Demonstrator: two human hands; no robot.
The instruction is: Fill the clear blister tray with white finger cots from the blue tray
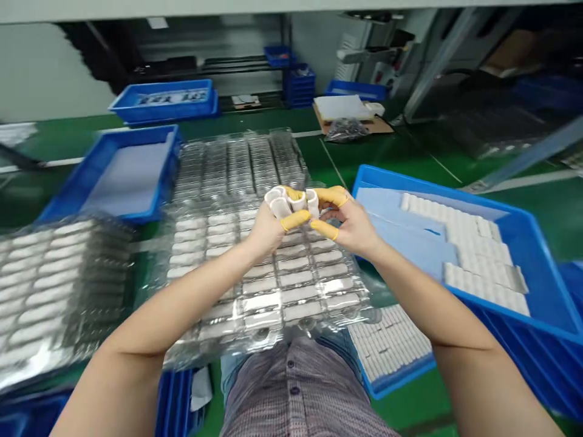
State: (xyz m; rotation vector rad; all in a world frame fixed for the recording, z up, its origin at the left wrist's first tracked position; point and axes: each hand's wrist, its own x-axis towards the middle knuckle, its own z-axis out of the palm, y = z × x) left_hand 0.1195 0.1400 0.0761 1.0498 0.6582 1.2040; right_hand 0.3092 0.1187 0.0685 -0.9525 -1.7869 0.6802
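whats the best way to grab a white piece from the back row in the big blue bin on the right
Probably take the white piece at that row's left end by its front and back ends, coming down from above and slightly left. Its left side faces the light-blue sheet, so fingers should have room, while the row crowds its right. Blur hides its finer shape.

No lettering is coming through legibly anywhere: up at eleven o'clock, a small white slip [157, 23] is catching the eye, and at this blur and size, no word, number or brand is making itself readable.
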